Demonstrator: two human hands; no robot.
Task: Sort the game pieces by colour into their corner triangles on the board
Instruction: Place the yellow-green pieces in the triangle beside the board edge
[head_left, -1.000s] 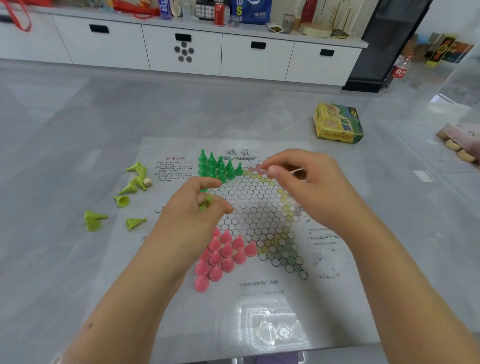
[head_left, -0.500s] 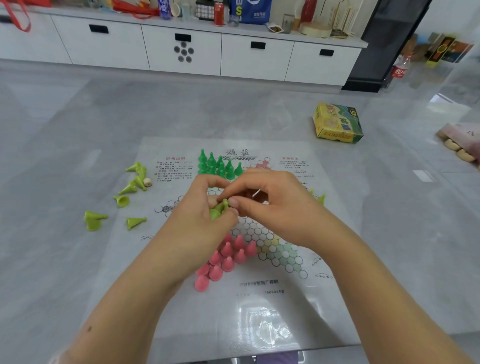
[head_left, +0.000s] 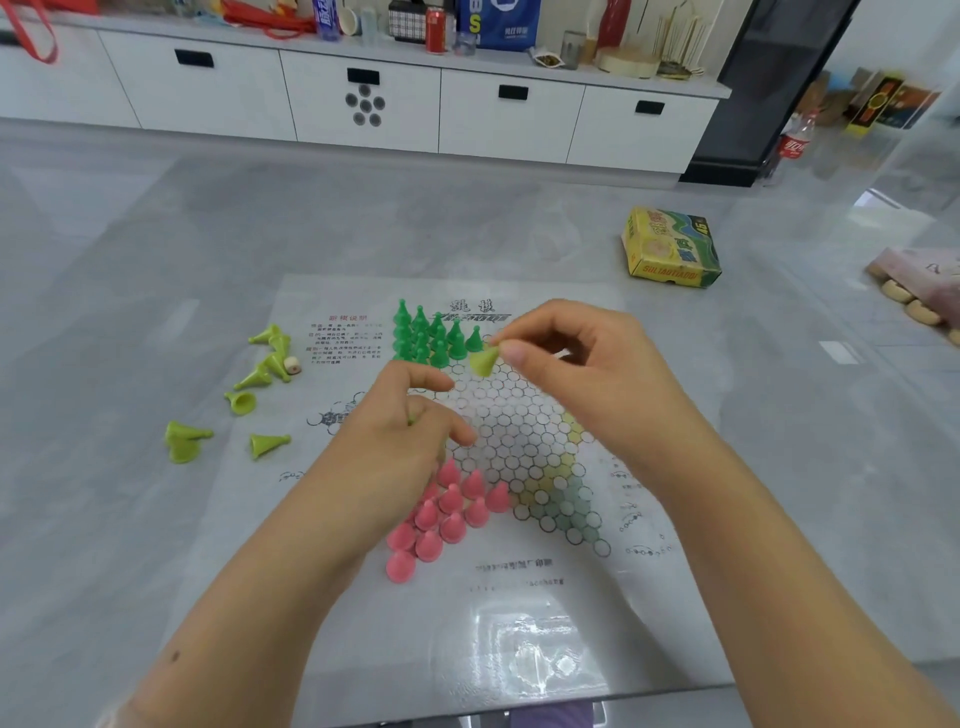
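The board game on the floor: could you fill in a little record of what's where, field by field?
board: paper sheet with a hexagon grid
dark green pieces: standing in the far corner triangle
pink pieces: standing in the near-left triangle
yellow-green pieces: lying loose, left of the sheet
right hand: pinches one yellow-green piece above the grid
left hand: curled; a bit of green shows inside
box: beyond the sheet, far right

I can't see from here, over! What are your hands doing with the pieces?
Right hand pinches a lime piece above the board. Left hand curled, contents unclear. Path clear.
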